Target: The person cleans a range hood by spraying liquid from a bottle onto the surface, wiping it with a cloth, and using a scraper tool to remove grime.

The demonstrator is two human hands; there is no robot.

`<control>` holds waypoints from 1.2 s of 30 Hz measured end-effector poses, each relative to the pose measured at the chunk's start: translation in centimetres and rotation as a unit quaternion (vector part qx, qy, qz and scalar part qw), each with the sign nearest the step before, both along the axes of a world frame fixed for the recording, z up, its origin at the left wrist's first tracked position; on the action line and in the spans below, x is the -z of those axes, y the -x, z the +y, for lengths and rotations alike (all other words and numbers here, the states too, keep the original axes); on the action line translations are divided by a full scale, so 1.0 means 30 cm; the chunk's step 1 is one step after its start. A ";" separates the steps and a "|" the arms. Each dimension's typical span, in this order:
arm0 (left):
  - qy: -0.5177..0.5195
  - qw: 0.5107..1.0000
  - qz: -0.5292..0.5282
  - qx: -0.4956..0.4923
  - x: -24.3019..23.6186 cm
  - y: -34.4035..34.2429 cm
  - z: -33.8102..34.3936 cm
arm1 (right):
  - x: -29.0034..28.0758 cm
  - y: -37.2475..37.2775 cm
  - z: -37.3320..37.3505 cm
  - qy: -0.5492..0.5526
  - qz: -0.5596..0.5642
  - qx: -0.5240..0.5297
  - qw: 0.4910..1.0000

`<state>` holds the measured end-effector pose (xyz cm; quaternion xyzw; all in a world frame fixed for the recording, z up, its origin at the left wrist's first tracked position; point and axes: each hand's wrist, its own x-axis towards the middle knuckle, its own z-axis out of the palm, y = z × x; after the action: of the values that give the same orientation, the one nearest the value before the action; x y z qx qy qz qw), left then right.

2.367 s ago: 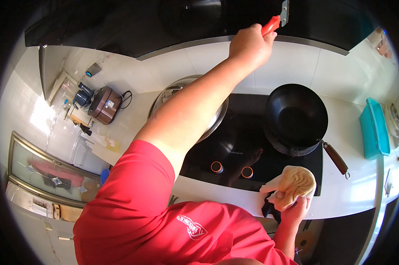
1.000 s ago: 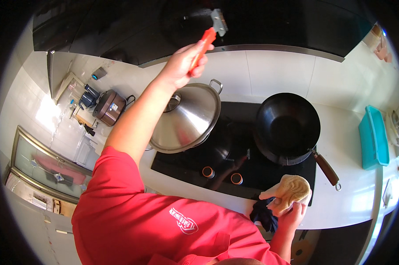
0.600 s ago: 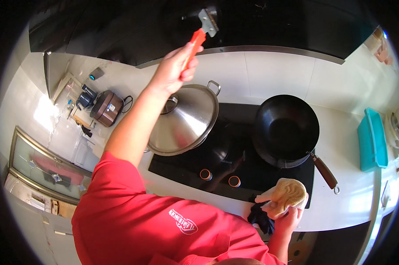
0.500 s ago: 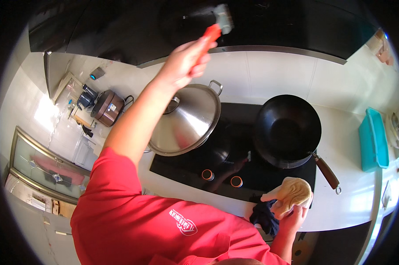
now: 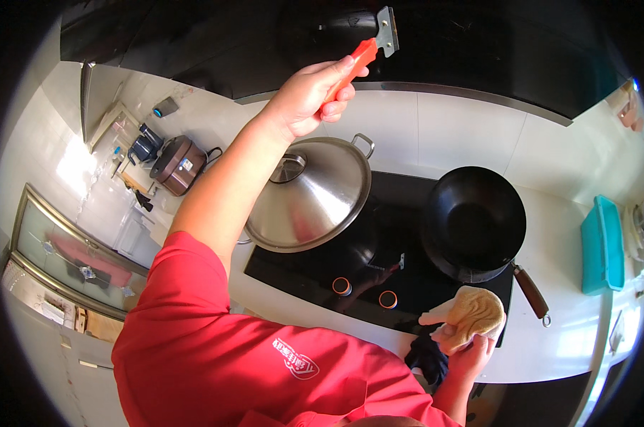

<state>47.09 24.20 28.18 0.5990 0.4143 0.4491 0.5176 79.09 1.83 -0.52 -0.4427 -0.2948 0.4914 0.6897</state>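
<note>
The left hand (image 5: 304,103) grips a red-handled, flat-headed metal scraper (image 5: 365,53) at the far side by the glossy black hood (image 5: 485,53); well apart, near right, the right hand (image 5: 473,355) clutches a tan cloth (image 5: 473,318).

Reads as kitchen: shows black cooktop (image 5: 300,274), wok (image 5: 475,220) and lidded steel pan (image 5: 318,199) below grip of left hand (image 5: 310,101); shows rice cooker (image 5: 178,167) left of same grip.
</note>
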 end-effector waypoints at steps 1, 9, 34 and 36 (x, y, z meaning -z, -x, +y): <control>0.007 1.000 0.004 -0.009 -0.004 0.010 0.002 | -0.010 0.010 0.000 -0.028 -0.001 0.010 1.000; 0.018 0.999 0.029 -0.003 -0.026 -0.023 0.015 | -0.060 0.041 -0.009 0.004 0.100 -0.047 0.994; -0.031 0.999 -0.010 0.025 0.087 -0.373 0.069 | 0.030 -0.080 -0.118 -0.017 0.062 0.072 0.995; -0.011 0.999 -0.014 0.047 0.082 -0.440 0.079 | 0.055 -0.106 -0.118 -0.009 0.082 0.066 0.994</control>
<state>60.30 26.56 25.71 0.6170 0.3732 0.4370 0.5377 82.28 -1.72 -2.17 -0.4131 -0.2120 0.4770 0.7463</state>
